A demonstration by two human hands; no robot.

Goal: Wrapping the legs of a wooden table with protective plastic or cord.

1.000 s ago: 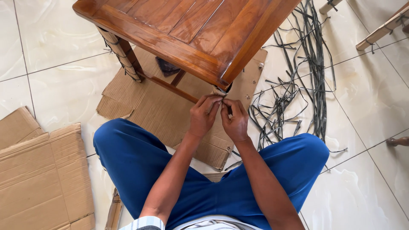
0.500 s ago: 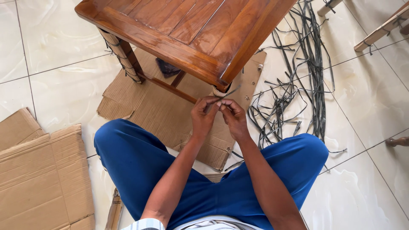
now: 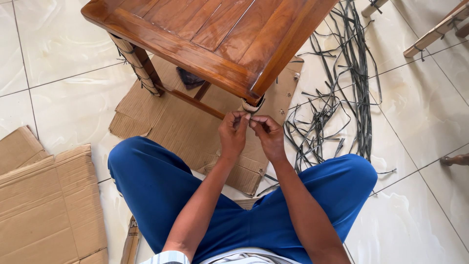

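Note:
A brown wooden table (image 3: 210,39) stands over a flattened sheet of cardboard (image 3: 181,127) on the tiled floor. I sit before its near corner in blue trousers. My left hand (image 3: 233,134) and my right hand (image 3: 266,134) meet just below that corner, fingertips pinched together on a thin dark weaving strip (image 3: 250,116) at the near table leg (image 3: 251,105). That leg shows a pale wrapped band right under the tabletop. The far left leg (image 3: 139,63) is wound with strip along its length. The strip between my fingers is mostly hidden.
A loose heap of dark strips (image 3: 342,98) lies on the tiles to the right. More cardboard sheets (image 3: 44,205) lie at the left. Wooden furniture parts (image 3: 435,32) reach in at the top right, and a small wooden piece (image 3: 454,159) sits at the right edge.
My hands have stayed at the near table leg, with the fingers shifting slightly as they work the strip. The view has shifted a little.

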